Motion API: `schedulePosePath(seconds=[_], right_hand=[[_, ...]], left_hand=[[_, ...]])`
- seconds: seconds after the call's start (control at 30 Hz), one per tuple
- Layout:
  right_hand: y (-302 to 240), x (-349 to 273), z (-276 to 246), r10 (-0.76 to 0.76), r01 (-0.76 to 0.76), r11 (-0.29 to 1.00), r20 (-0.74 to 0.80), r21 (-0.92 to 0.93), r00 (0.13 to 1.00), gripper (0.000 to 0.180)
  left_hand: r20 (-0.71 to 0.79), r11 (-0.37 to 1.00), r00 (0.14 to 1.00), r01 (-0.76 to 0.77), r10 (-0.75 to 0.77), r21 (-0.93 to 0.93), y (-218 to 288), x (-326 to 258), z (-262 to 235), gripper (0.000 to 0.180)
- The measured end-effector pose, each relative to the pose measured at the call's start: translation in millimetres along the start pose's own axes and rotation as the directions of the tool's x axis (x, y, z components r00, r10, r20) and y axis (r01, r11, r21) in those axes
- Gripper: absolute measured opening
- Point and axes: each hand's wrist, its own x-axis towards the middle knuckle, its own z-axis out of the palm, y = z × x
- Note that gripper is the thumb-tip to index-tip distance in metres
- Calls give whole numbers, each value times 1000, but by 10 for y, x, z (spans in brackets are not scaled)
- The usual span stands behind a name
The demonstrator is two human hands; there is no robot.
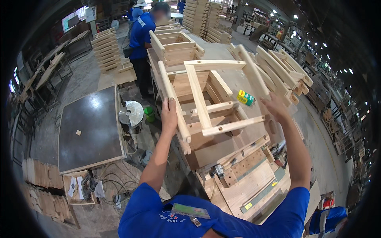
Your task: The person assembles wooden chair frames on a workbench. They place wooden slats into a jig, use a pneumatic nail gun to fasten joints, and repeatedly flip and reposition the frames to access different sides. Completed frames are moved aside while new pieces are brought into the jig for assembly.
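Observation:
A pale wooden chair-like frame (197,95) is held tilted over the workbench, with posts at both sides and rails between them. My left hand (170,115) is closed round its left post. At the right post, my right hand (276,109) grips the wood; its fingertips are partly hidden and slightly blurred. Behind and below the frame sits an open box-like wooden assembly (186,93). A green and yellow cylinder (245,98) lies on the bench between the frame and my right hand.
Nearer me is a wooden jig (248,186) with metal strips and a clamp (218,170). More wooden frames (281,73) lean at the right. To the left stand a dark-topped table (91,127) and a round saw blade (131,114). A co-worker (141,37) stands at the bench's far left.

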Motion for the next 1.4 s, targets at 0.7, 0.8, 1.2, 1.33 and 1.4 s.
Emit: schedulePosePath(seconds=[0.7, 0.8, 1.2, 1.33, 1.4], right_hand=[[-440, 1319, 1006, 25, -23, 1000, 395, -11, 918, 78], [-529, 1277, 1088, 49, -27, 997, 364, -66, 930, 70], [-272, -642, 355, -453, 411, 892, -348, -191, 821, 45], [144, -2109, 285, -220, 296, 946, -407, 132, 886, 39], [382, -2982, 279, -31, 126, 952, -323, 277, 946, 34]], left_hand=[[127, 996, 990, -75, 68, 52, -220, 44, 94, 68], [116, 998, 992, -57, 55, 18, -238, 47, 13, 68], [41, 857, 883, -464, 468, 224, 631, -411, -35, 47], [176, 708, 697, -621, 695, -336, 627, -675, 70, 54], [322, 765, 719, -644, 616, -24, 911, -1356, 436, 55]])
